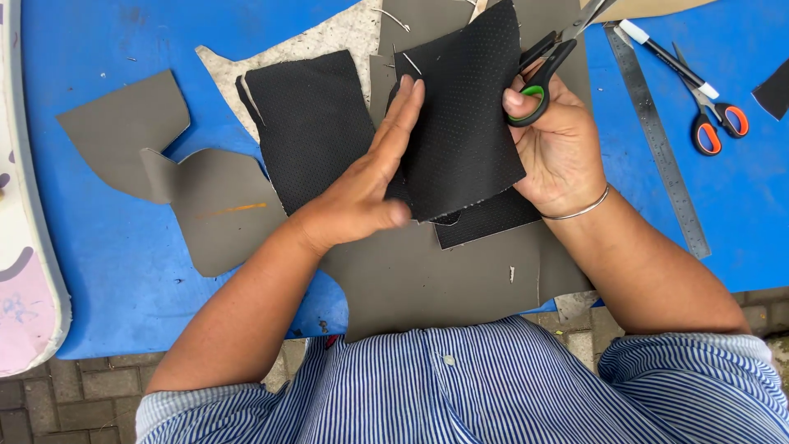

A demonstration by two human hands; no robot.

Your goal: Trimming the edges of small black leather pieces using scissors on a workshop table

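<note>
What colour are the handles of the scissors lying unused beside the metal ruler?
Orange and black scissor handles, seen in the head view.

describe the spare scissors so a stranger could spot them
Start at the blue table and go to its right side, past the long steel ruler. The spare scissors lie closed beside a white-capped pen. Their handles are orange, unlike the green-lined pair in the right hand.

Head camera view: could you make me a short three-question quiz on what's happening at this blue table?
1. True or false: the right hand holds black-handled scissors.
2. What does the left hand press against? A) steel ruler B) black perforated sheet C) white pen
3. What colour are the handles of the spare scissors lying beside the steel ruler?

Key: 1 true; 2 B, the black perforated sheet; 3 orange.
</note>
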